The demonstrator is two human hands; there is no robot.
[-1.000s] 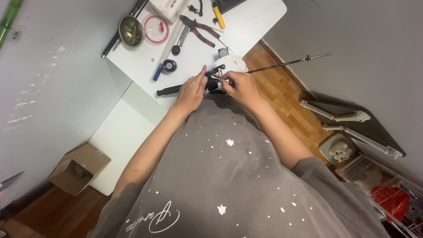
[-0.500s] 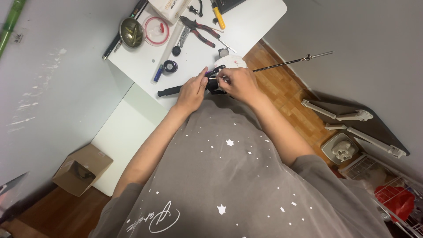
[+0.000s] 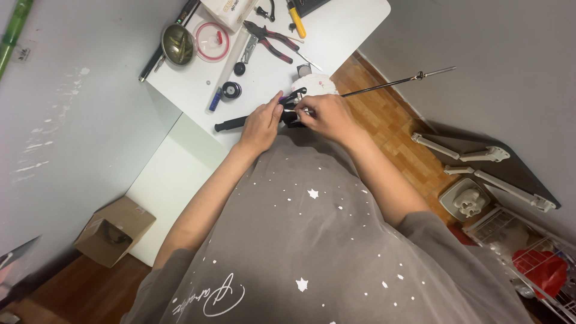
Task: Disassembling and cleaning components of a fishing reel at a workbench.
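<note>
Head view: hands [image 3: 294,120] hide most of the fishing rod [image 3: 384,85]

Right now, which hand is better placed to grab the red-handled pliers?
Probably the right hand. The pliers lie up the white table, nearer that side, and the right hand only pinches a small part, while the left hand steadies the black rod assembly.

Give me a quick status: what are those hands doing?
Left hand grips black rod handle. Right hand pinches small part at reel. Pliers and round tin lie apart on white table.
</note>
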